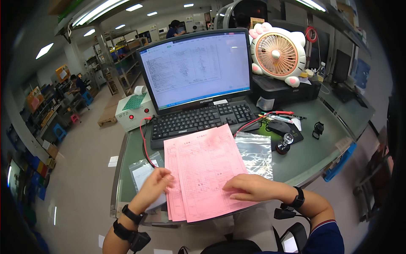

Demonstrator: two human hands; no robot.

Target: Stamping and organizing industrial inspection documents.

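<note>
Two or more pink printed forms [207, 169] lie overlapping on the desk in front of the keyboard, the upper one shifted right of the lower. At their left edge is my left hand [156, 185], its fingers loosely bent and a little apart over the paper's border, without a visible grip. My right hand [249, 187] rests on the right part of the top form, palm down, fingers stretched to the left. Under the forms' right side shows a clear plastic bag [256, 153]. Another clear bag with a white paper [144, 172] lies beside my left hand, partly covered.
Behind the forms stand a black keyboard [190, 120] and a monitor [196, 70]. A white box with red buttons [133, 112] sits left; red-clipped leads run from it. A mouse [280, 127], a small round-topped stamp [285, 143] and a cat-shaped fan [277, 55] on a printer [287, 91] are right.
</note>
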